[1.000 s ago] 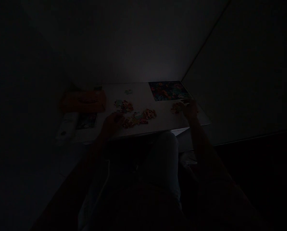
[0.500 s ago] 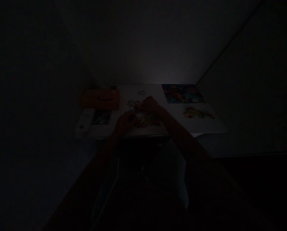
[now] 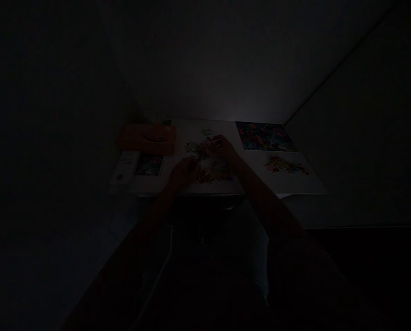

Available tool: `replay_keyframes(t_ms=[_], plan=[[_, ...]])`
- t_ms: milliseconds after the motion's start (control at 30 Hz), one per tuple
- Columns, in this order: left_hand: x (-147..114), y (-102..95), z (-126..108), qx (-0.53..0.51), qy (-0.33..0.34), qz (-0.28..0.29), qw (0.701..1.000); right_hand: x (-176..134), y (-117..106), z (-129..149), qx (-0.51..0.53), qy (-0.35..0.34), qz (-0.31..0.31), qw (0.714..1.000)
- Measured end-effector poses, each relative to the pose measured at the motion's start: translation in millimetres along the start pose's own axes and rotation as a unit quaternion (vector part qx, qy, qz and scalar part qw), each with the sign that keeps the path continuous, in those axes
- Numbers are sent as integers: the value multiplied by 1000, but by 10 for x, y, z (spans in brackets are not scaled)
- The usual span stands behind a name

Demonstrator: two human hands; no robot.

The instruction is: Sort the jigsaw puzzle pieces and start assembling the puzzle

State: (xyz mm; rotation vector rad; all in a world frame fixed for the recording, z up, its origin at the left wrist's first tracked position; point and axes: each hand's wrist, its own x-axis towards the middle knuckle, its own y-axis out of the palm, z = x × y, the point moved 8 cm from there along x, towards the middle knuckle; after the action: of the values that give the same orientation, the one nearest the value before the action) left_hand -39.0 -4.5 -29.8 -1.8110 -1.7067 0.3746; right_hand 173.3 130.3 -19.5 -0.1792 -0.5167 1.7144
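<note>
The picture is very dark. On a white table (image 3: 177,186), my right hand (image 3: 223,149) bends over a cluster of puzzle pieces (image 3: 193,147), its thumb and fingertips drawn together on a small puzzle piece. My left hand (image 3: 184,172) rests lower and to the left, fingers curled inward at the cluster's near side; what they hold, if anything, is too dark to make out. Between my forearms lies a loose pile of multicoloured pieces (image 3: 215,174). A few pale pieces (image 3: 207,132) sit apart, beyond both hands.
An orange box (image 3: 146,139) stands at the left, with a white box-like object (image 3: 124,168) and a small dark printed picture (image 3: 150,165) before it. At the right lie a large colourful printed sheet (image 3: 265,136) and another pile of pieces (image 3: 286,165). A wall rises behind.
The view has shifted slightly. My right hand has turned a little, its fingers now bent at the cluster's right side. My left hand has moved slightly right, staying curled.
</note>
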Motion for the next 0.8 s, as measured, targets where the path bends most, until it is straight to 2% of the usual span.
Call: replay_keyframes(t_ms=[100, 233, 300, 400, 600, 800], plan=[[3, -52, -2, -78, -5, -32, 996, -35, 36, 81, 48, 1, -10, 999], [14, -58, 105, -159, -58, -46, 985, -253, 235, 287, 125, -26, 32, 991], [18, -89, 124, -167, -60, -55, 983, -387, 325, 401, 144, -42, 55, 987], [16, -150, 91, -140, -43, -58, 988, -520, 358, 504, 119, -46, 63, 990], [24, -174, 80, -165, -49, -55, 984, -570, 90, 574, 75, -31, 20, 996], [49, -172, 147, -169, -35, -82, 982, -706, -288, 839, 139, -32, -37, 989]])
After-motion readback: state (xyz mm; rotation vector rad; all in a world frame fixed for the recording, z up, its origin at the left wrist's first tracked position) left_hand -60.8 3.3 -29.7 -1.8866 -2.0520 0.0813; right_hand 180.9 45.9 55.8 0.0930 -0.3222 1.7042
